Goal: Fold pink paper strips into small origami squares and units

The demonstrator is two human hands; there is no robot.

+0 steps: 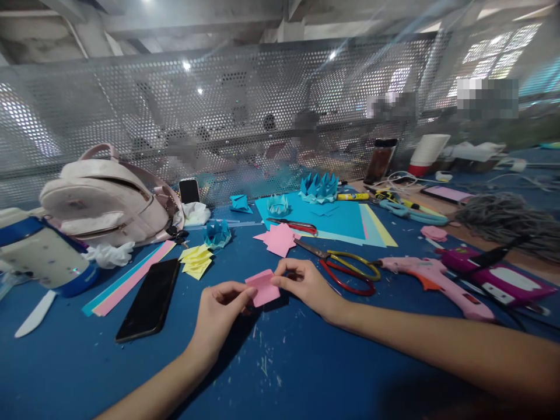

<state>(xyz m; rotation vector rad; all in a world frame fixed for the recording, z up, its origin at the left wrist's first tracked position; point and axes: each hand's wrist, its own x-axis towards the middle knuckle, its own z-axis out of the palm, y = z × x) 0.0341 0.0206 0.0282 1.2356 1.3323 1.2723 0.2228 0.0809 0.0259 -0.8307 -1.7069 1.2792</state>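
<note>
Pink paper point(263, 287): low over desk point(306, 361), centre | left hand point(219, 315): grip pinched on its left edge | right hand point(306, 284): grip pinched on its right edge | scissors point(345, 265) just beside, right | phone point(151, 298) near, left

Both forearms are bare to the frame edge, and the left hand point(219, 312) and right hand point(306, 286) wear no gloves.

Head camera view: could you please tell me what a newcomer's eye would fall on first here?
First, the two hands at centre front, left hand and right hand, pinching a small pink paper piece between them above the blue table. Next, the pink glue gun and red-handled scissors lying to the right, and the pale pink backpack at far left.
</note>
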